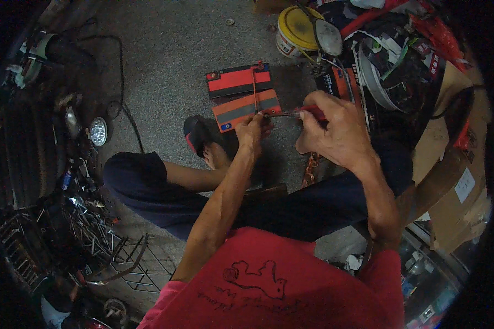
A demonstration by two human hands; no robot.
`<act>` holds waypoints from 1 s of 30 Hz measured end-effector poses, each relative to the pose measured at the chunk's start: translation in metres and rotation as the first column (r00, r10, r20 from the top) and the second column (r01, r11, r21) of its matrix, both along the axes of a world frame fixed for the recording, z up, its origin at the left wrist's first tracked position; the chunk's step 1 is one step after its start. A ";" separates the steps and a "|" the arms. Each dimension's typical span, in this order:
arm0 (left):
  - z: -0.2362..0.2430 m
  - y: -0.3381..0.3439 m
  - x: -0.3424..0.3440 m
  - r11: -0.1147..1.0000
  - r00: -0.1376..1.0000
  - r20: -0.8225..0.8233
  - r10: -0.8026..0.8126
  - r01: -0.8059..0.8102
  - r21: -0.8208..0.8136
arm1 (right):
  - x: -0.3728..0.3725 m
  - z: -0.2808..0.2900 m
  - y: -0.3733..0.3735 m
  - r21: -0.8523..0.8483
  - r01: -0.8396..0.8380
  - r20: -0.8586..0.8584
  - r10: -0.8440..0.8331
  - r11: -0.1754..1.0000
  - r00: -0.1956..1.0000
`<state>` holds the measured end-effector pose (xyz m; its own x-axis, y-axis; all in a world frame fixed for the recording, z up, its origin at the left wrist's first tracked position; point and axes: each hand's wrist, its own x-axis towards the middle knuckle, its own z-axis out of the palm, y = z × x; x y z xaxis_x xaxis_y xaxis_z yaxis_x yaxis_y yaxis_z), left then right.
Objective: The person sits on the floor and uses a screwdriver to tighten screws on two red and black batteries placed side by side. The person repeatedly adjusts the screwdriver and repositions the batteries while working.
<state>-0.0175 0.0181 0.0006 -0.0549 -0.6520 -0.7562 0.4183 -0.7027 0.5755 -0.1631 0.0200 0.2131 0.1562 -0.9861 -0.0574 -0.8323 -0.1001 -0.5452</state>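
Two rectangular batteries lie on the floor, one red and black (230, 84), the other orange with a grey stripe (241, 115), nearer me. An orange wire (255, 88) runs from a terminal on the far battery to the near battery's right end. My left hand (250, 131) is closed at that end, pinching something small I cannot make out. My right hand (335, 131) grips a red-handled screwdriver (285, 114), its shaft pointing left to my left fingers; whether its tip touches the terminal is unclear.
A yellow-lidded bucket (291, 33), jumbled parts and another orange battery (346, 82) lie at right, beside cardboard (450, 214). Tools (90, 219), tyres (27, 153), a round lamp (99, 131) and a black cable (121, 82) are at left. My sandalled foot (214, 153) is near the batteries.
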 end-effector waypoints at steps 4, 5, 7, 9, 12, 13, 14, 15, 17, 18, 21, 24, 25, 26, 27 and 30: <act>-0.003 0.002 0.002 0.999 0.999 0.035 -0.008 0.009 -0.039 | -0.001 0.006 -0.001 -0.002 0.065 0.017 -0.065 0.998 0.998; -0.005 0.002 0.004 0.997 0.997 0.076 -0.035 0.040 -0.066 | -0.002 0.006 -0.001 -0.003 0.072 -0.008 -0.072 0.997 0.997; -0.011 0.001 0.006 0.988 0.983 0.160 -0.086 0.105 -0.117 | -0.003 0.006 -0.002 -0.006 0.086 -0.058 -0.086 0.996 0.995; -0.012 0.002 0.004 0.983 0.966 0.242 -0.086 0.121 -0.136 | -0.005 0.004 -0.003 -0.008 0.079 -0.085 -0.080 0.997 0.993; -0.016 0.001 0.007 0.947 0.879 0.449 -0.164 0.267 -0.176 | -0.004 -0.001 -0.003 0.011 0.077 -0.123 -0.075 0.997 0.990; -0.019 0.001 0.010 0.925 0.827 0.528 -0.195 0.334 -0.182 | -0.003 -0.002 -0.003 0.020 0.077 -0.134 -0.073 0.997 0.988; -0.022 0.001 0.012 0.906 0.773 0.604 -0.194 0.378 -0.192 | -0.003 -0.004 -0.003 0.021 0.069 -0.130 -0.066 0.997 0.989; -0.018 0.001 0.013 0.884 0.714 0.673 -0.192 0.424 -0.198 | -0.005 -0.007 -0.002 0.022 0.065 -0.128 -0.062 0.998 0.990; -0.010 0.000 0.012 0.868 0.656 0.729 -0.196 0.463 -0.183 | -0.006 -0.008 -0.002 0.030 0.064 -0.128 -0.059 0.998 0.990; -0.009 0.000 0.012 0.876 0.661 0.722 -0.206 0.454 -0.165 | -0.006 -0.007 -0.002 0.035 0.063 -0.129 -0.058 0.997 0.990; -0.008 0.001 0.013 0.879 0.657 0.728 -0.197 0.447 -0.166 | -0.005 -0.007 -0.002 0.042 0.060 -0.113 -0.055 0.997 0.992; -0.009 0.001 0.014 0.866 0.611 0.775 -0.164 0.465 -0.183 | -0.006 -0.011 -0.002 0.027 0.042 -0.109 -0.038 0.999 0.993; -0.009 0.001 0.014 0.861 0.589 0.794 -0.153 0.474 -0.186 | -0.007 -0.013 -0.002 0.021 0.033 -0.111 -0.030 0.999 0.993; -0.009 0.001 0.015 0.860 0.569 0.805 -0.171 0.485 -0.159 | -0.006 -0.015 -0.002 0.019 0.033 -0.114 -0.031 0.999 0.993; -0.006 0.001 0.016 0.858 0.549 0.814 -0.190 0.495 -0.133 | -0.006 -0.016 -0.001 0.017 0.033 -0.117 -0.031 0.999 0.993; -0.004 0.001 0.015 0.865 0.527 0.828 -0.192 0.489 -0.111 | -0.004 -0.015 -0.001 0.008 0.023 -0.112 -0.022 1.000 0.993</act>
<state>-0.0024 0.0188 -0.0030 0.1779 -0.9039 -0.3889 -0.5233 -0.4216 0.7405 -0.1672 0.0190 0.1977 0.1259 -0.9886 -0.0828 -0.8901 -0.0757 -0.4494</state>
